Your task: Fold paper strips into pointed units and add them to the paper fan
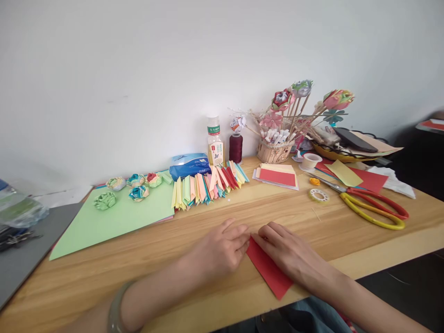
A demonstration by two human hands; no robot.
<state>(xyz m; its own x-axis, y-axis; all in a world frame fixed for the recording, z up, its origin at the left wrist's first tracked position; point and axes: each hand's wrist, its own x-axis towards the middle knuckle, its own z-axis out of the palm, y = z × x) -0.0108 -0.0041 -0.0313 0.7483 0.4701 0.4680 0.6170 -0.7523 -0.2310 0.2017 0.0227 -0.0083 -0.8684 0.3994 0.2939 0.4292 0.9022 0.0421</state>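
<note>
A narrow piece of red paper (268, 269) lies slantwise near the table's front edge, its near end pointing toward me. My left hand (227, 244) has its bent fingers at the paper's far end, closed on that corner. Curled over the same end, my right hand (286, 249) holds the paper too, its palm side along the right edge. Both sets of fingertips almost meet there and partly cover the paper. Beyond my hands stands a row of folded coloured paper pieces (199, 187). A small stack of paper slips (276, 176) lies behind my right hand.
Scissors (371, 203) with red and yellow handles lie at right, by a tape roll (318, 195). Folded paper flowers (138, 193) rest on green sheets (114, 231) at left. A bottle (215, 143), thread spool (236, 149) and flower basket (275, 151) stand along the wall.
</note>
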